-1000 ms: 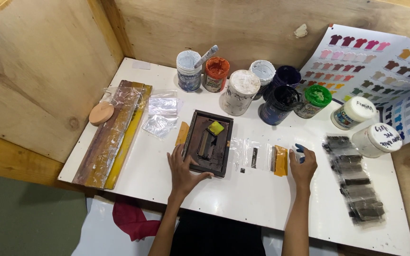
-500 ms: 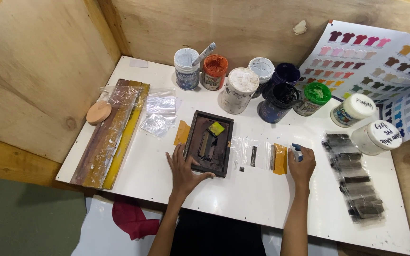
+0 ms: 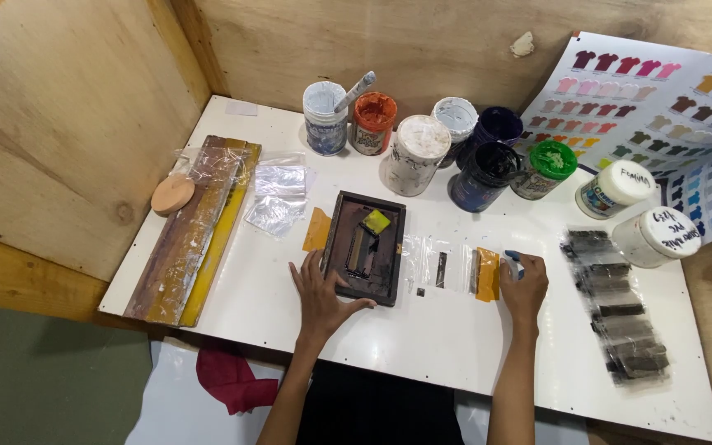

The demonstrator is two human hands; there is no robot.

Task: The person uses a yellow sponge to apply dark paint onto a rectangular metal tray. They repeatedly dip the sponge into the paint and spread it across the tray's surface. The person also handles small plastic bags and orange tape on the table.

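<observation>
left hand (image 3: 320, 295) spread flat on dark frame (image 3: 364, 245), right hand (image 3: 523, 280) pinching clear film strip (image 3: 448, 267); a tug could shift frame, smearing ink onto white surface (image 3: 455, 338).

bare forearms, no sleeves, dark clothing

Colour chart (image 3: 661, 107) cut off right

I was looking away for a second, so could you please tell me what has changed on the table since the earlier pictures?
Nothing visibly changed. The left hand still rests on the near edge of the small dark frame, and the right hand still presses the orange-taped end of the clear strip. The paint jars and the wrapped wooden bars stand as before.
</observation>
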